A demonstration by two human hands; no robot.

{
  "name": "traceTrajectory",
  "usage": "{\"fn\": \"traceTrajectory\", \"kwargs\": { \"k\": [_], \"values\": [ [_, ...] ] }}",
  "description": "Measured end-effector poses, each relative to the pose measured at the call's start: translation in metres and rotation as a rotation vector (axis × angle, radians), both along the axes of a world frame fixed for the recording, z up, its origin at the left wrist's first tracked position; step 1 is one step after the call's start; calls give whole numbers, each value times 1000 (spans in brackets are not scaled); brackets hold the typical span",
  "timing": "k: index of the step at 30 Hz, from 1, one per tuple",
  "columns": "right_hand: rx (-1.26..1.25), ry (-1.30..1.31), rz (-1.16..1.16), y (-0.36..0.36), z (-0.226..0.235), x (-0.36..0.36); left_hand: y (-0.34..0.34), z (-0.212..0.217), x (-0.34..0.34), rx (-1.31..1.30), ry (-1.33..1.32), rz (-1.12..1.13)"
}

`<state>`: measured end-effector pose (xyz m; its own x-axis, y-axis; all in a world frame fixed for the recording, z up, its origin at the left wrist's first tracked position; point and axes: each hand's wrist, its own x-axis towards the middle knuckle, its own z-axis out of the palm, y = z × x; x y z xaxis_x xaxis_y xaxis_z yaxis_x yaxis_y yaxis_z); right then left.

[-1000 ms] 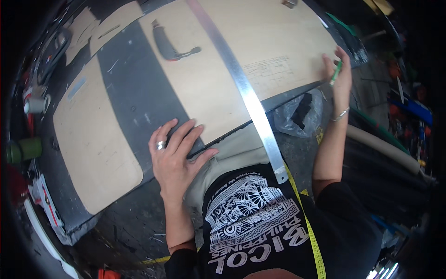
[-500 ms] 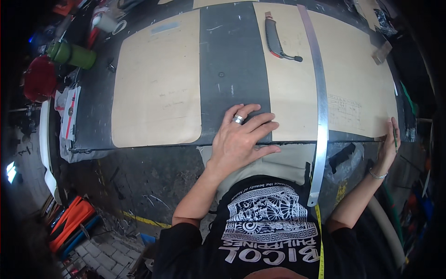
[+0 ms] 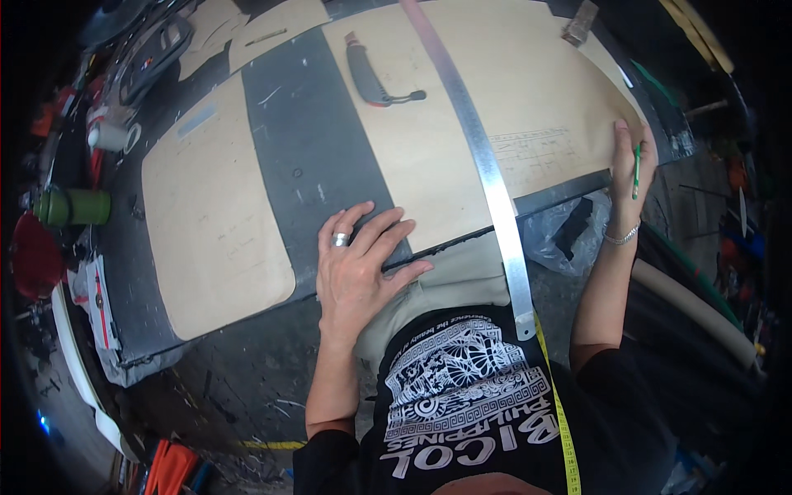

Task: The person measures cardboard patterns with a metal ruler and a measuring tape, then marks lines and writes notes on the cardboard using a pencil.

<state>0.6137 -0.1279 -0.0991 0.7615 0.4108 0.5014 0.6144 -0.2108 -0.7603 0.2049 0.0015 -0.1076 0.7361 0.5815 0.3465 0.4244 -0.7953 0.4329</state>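
Flatly, the left hand (image 3: 359, 264) is spread palm-down, released, on the near edge of the dark worktop (image 3: 305, 165), touching the near edge of a large tan sheet (image 3: 511, 91). At the right, a green pencil (image 3: 636, 171) is grasped in the right hand (image 3: 631, 177), which rests on that sheet's right corner. Between the hands, a long metal ruler (image 3: 487, 165) is laid across the sheet. Farther off, a dark-handled knife (image 3: 371, 78) is seen on the sheet.

Packages by the bench

A clear plastic bag (image 3: 561, 231) with something dark inside hangs just below the bench's (image 3: 313, 165) near edge, right side.
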Motion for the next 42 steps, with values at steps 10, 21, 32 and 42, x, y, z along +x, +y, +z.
{"fn": "traceTrajectory", "kwargs": {
  "k": [10, 21, 32, 42],
  "values": [
    [-173, -312, 167, 27, -6, -36, -3, 1, -2, 26, 6, 24],
    [130, -372, 188, 37, 27, -37, -3, 2, -2, 30, 24, 43],
    [769, 60, 78, 1, 91, -33, 2, 11, -5, -85, -20, -13],
    [860, 550, 318, -26, 89, -53, 9, 62, 63, -1278, -414, -190]
  ]
}}
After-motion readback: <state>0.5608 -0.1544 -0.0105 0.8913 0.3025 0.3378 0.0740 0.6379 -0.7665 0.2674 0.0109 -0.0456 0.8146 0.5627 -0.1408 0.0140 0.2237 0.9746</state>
